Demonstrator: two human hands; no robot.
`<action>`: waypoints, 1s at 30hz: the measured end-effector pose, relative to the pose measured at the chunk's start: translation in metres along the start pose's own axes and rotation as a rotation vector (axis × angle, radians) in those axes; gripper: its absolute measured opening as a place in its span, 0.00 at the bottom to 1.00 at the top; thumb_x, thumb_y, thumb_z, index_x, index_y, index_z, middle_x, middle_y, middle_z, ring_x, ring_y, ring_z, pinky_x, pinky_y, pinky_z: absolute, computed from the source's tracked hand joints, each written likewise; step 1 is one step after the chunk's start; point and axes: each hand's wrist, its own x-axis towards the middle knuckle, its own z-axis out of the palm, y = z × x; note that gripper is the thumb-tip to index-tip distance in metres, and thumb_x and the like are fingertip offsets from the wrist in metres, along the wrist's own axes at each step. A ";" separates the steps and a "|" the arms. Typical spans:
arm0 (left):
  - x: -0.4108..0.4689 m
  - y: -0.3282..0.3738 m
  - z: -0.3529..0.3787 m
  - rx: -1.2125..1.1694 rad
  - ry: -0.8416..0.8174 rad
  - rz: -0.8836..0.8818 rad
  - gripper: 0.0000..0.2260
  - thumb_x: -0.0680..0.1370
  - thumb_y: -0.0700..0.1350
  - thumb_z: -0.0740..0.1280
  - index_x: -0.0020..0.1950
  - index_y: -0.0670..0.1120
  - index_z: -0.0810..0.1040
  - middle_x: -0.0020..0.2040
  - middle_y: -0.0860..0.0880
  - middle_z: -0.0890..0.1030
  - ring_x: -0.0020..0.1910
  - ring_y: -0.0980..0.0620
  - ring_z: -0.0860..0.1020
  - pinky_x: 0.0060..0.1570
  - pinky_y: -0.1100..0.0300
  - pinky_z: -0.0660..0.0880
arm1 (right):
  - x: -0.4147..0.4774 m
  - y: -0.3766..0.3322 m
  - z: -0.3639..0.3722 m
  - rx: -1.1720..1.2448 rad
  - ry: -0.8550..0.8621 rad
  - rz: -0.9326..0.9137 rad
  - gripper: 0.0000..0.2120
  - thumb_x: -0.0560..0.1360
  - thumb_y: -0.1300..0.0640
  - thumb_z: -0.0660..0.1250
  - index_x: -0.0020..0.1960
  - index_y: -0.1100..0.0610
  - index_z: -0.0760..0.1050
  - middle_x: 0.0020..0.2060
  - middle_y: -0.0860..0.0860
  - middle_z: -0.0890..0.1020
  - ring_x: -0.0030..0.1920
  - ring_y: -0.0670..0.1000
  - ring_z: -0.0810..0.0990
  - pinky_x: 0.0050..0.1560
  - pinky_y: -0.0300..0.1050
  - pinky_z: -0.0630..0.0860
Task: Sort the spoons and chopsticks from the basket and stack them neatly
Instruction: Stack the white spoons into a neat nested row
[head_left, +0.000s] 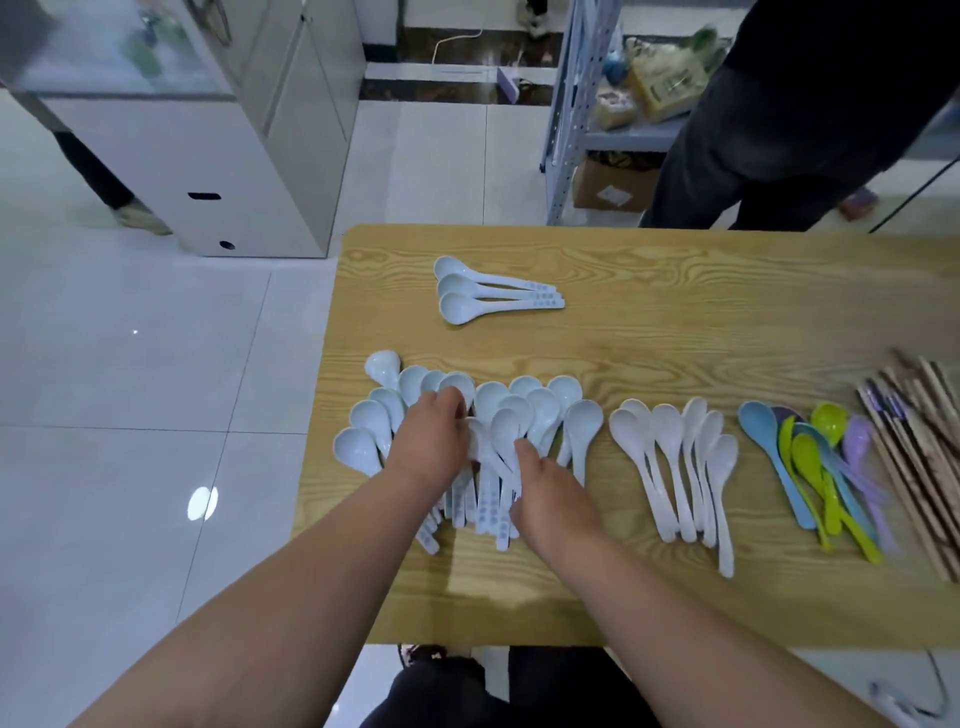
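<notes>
Reaching into a spread of pale blue spoons (540, 415) at the near left of the wooden tabletop (675, 291), I have both bare hands down among them. My left hand (431, 441) lies over the bowls at the left of the pile, fingers curled onto a spoon; whether that grip truly pinches it I cannot tell. My right hand (556, 493) rests on the handles, fingers loosely together, nothing visibly clamped. Three more pale blue spoons (493, 291) lie nested farther back, handles pointing right, well apart from the pile. Just right of my hands sits a fan of white spoons (675, 467), then a cluster of coloured spoons (815, 462) in blue, green, yellow and purple, and at the right edge a bundle of chopsticks (919, 447). A person in dark clothes (779, 114) stands beyond the tabletop.
</notes>
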 end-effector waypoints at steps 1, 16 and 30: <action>-0.004 -0.001 -0.006 -0.067 -0.004 -0.028 0.05 0.77 0.37 0.62 0.43 0.46 0.70 0.39 0.48 0.74 0.37 0.48 0.73 0.31 0.58 0.63 | -0.005 0.002 -0.001 0.024 -0.003 -0.015 0.31 0.79 0.58 0.61 0.79 0.50 0.52 0.62 0.55 0.73 0.56 0.56 0.75 0.46 0.50 0.74; -0.122 -0.020 -0.046 -1.670 0.005 -0.790 0.13 0.81 0.50 0.65 0.52 0.40 0.76 0.49 0.39 0.78 0.47 0.41 0.78 0.50 0.46 0.77 | -0.094 -0.046 0.013 0.273 0.028 -0.433 0.22 0.82 0.51 0.63 0.76 0.42 0.67 0.55 0.41 0.69 0.54 0.41 0.72 0.57 0.37 0.70; -0.127 -0.007 -0.030 -1.577 -0.015 -0.612 0.05 0.81 0.36 0.62 0.48 0.43 0.75 0.40 0.46 0.79 0.37 0.49 0.77 0.38 0.55 0.78 | -0.065 0.017 0.005 0.429 0.284 0.087 0.16 0.80 0.48 0.65 0.66 0.47 0.72 0.63 0.48 0.69 0.59 0.49 0.74 0.60 0.45 0.73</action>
